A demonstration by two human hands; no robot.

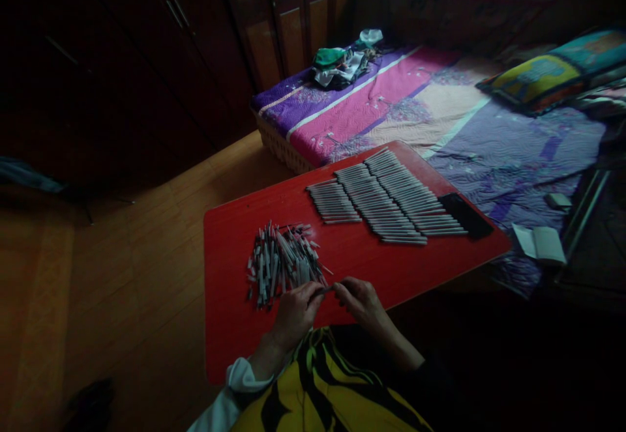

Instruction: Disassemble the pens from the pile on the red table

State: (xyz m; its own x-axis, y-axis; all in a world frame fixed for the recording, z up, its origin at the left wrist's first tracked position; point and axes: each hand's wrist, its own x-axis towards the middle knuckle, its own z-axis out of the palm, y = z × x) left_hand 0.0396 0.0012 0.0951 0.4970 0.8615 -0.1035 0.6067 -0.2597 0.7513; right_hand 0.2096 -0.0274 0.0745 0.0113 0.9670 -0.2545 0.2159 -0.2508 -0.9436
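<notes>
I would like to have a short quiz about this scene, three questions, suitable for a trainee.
1. Which lies beside the neat rows of sticks on the red table?
A) pillow
B) dark flat object
C) green cloth
2. True or false: the loose pile is farther from the hands than the rows.
3. What do the left hand and right hand hold?

Key: 1. B; 2. False; 3. A thin piece.

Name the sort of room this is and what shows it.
Probably a bedroom: a quilt-covered bed with a colourful pillow on it, and wooden cabinets close by.
</notes>
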